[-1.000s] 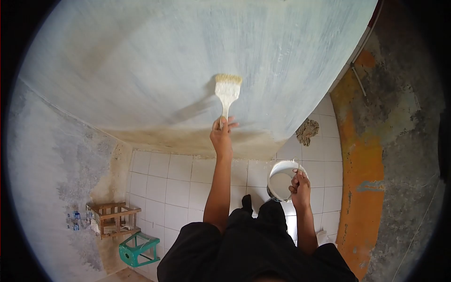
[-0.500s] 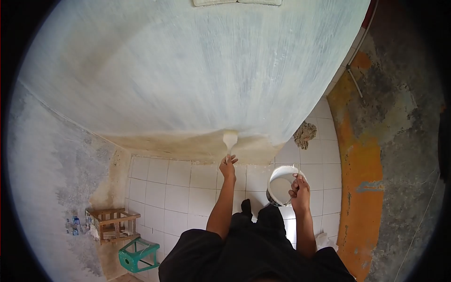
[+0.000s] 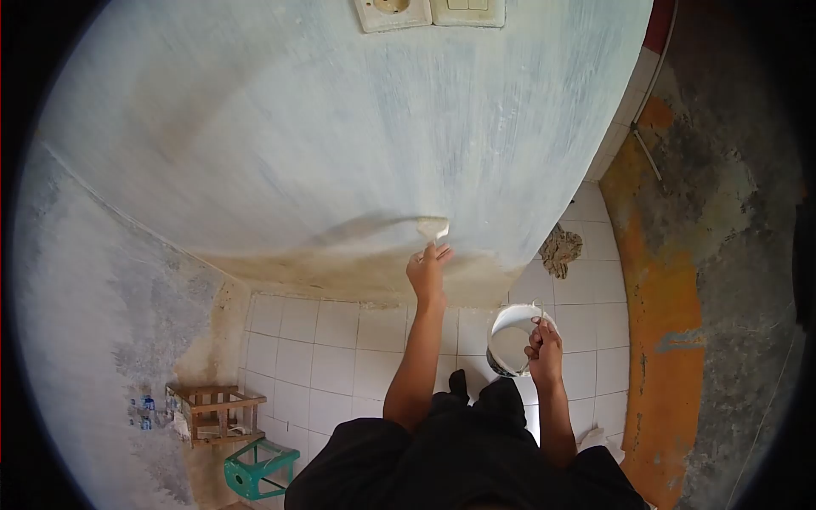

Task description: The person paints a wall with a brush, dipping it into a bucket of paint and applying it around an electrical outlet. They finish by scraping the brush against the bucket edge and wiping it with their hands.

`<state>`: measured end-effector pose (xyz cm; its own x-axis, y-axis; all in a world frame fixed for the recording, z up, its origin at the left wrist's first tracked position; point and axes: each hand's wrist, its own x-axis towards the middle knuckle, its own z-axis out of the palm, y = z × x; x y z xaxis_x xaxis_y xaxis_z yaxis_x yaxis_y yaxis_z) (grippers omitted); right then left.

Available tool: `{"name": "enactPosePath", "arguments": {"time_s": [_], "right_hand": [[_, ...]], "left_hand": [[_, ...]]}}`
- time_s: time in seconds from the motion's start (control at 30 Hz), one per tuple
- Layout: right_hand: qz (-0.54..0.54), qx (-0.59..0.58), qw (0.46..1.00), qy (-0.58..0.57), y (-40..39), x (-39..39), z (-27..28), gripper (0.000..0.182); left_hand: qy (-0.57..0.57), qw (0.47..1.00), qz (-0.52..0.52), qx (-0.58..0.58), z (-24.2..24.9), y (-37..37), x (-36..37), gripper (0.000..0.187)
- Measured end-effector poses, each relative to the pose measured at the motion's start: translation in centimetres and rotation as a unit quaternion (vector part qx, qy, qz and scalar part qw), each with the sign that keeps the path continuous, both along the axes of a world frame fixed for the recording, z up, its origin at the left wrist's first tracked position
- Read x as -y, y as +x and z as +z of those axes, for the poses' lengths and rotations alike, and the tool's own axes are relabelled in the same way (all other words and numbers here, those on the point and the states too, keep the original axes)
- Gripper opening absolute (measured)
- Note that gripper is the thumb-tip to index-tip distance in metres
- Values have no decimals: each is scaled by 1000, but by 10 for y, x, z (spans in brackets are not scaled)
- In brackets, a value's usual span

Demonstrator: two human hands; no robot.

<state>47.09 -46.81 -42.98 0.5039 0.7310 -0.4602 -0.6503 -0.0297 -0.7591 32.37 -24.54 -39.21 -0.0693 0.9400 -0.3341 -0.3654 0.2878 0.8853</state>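
My left hand [image 3: 430, 265] is closed around the handle of a flat paintbrush [image 3: 433, 227], whose pale bristles meet the wall [image 3: 340, 161]. Streaky whitish paint covers most of this wall, while a tan band [image 3: 331, 279] runs along its foot. In my right hand [image 3: 544, 342] is the wire handle of a white bucket [image 3: 501, 327], which hangs tilted beside my leg. Pale paint [image 3: 512, 347] shows inside the bucket.
A wall socket and switch plate [image 3: 431, 13] sit at the top. On the tiled floor [image 3: 336, 374] lie a crumpled rag [image 3: 561, 251] at right, a green plastic stool [image 3: 246, 478] and a wooden frame [image 3: 223, 415] at left. An orange and grey wall [image 3: 667, 365] stands at right.
My left hand has moved the paintbrush up the wall and slightly right, off the tan band. My right hand still holds the bucket. The view has tilted, showing more of the socket and switch.
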Motion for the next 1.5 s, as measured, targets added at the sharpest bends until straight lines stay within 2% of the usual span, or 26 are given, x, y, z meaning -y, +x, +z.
{"name": "enactPosePath", "arguments": {"time_s": [0.2,0.4,0.53,0.7,0.9,1.17,1.3,1.4,1.5], "right_hand": [[-21,-20,1000,6,-3,5,1,21],[-39,-19,999,7,0,15,-3,20],[-49,-12,999,4,2,20,-4,20],[-53,-18,998,2,4,21,-7,18],[-48,-13,999,7,4,22,-5,18],[-44,-11,999,-16,8,23,-9,17],[-30,-6,999,-20,8,22,-6,17],[-23,12,1000,-17,9,20,-5,18],[-31,12,999,-23,10,20,-7,19]], "left_hand": [[95,995,-8,12,101,15,20,32],[206,977,12,44,171,16,32,31],[282,958,26,37,208,13,23,35],[320,947,29,19,218,15,-2,42],[294,955,47,2,152,22,-21,48],[199,978,64,-19,-48,17,-19,42],[129,988,51,-67,-149,0,0,38],[54,993,49,-96,-192,-16,17,34],[-36,993,58,-94,-210,-29,18,30]]}}
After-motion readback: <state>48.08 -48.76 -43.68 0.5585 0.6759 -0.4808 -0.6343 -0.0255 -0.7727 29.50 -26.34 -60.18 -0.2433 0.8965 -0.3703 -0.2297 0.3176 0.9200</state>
